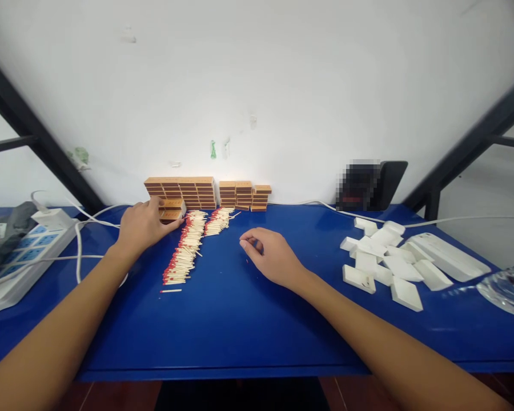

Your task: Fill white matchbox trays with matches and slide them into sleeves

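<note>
My left hand (pixel 142 224) is at the back left, its fingers and thumb around a matchbox (pixel 171 213) in front of a wide stack of matchboxes (pixel 188 193). My right hand (pixel 269 251) is above the blue table, fingers curled together with the thumb; whether anything is between them is too small to tell. A long row of red-tipped matches (pixel 184 251) lies between my hands, with a shorter pile of matches (pixel 218 221) behind it. Smaller stacks of matchboxes (pixel 235 195) stand against the wall. One match (pixel 171 291) lies apart at the front.
White inner trays (pixel 377 251) are heaped at the right, beside a long white object (pixel 449 257) and a clear plastic bottle (pixel 509 288). A white power strip (pixel 29 257) and cables lie at the left. A dark object (pixel 392 185) leans on the back wall.
</note>
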Demonstrator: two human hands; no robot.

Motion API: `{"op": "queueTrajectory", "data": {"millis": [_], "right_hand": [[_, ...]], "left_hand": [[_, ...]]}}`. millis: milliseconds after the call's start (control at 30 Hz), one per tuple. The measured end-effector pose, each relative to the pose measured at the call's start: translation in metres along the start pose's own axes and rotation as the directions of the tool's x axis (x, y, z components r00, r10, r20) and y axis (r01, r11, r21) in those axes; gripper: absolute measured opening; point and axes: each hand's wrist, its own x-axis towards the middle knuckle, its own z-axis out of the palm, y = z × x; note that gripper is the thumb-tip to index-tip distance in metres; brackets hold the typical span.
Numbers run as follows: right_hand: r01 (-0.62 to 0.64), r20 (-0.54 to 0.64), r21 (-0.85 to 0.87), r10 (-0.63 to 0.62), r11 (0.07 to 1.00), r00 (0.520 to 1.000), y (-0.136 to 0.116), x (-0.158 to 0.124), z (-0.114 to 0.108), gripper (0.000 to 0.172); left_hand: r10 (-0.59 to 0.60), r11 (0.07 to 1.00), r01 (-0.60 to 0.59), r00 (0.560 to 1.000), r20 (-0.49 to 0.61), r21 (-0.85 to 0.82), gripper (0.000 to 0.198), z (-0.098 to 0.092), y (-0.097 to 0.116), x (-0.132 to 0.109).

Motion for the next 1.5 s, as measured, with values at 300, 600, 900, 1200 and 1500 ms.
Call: {"op": "queueTrajectory", "data": {"millis": [300, 600, 900, 1200, 1500], "right_hand": [[-0.008, 0.034, -0.031, 0.009, 0.999, 0.999, -0.003, 0.0, -0.004, 0.013], [0.013, 0.045, -0.251, -0.002, 0.968, 0.999, 0.0, 0.012, -0.025, 0.012], [-0.34, -0.063, -0.666, 0.405, 0.664, 0.912, 0.071, 0.004, -0.175, 0.024], [-0.499, 0.059, -0.587, 0.649, 0.637, 0.758, 0.083, -0.009, -0.192, 0.022], [0.146, 0.265, -0.233, -0.082, 0.961, 0.961, 0.001, 0.008, -0.07, 0.003]], "left_hand": [[-0.035, 0.999, 0.034, 0.998, 0.049, 0.025, 0.086, 0.002, -0.005, 0.002], [0.126, 0.989, -0.134, 0.985, -0.119, -0.062, 0.064, -0.005, 0.002, 0.001], [0.443, 0.817, -0.532, 0.826, -0.349, -0.222, 0.036, -0.01, 0.042, -0.016], [0.486, 0.761, -0.583, 0.803, -0.345, -0.285, 0.028, -0.011, 0.052, -0.018], [0.55, 0.633, -0.672, 0.74, -0.388, -0.385, 0.032, -0.017, 0.075, -0.037]]}}
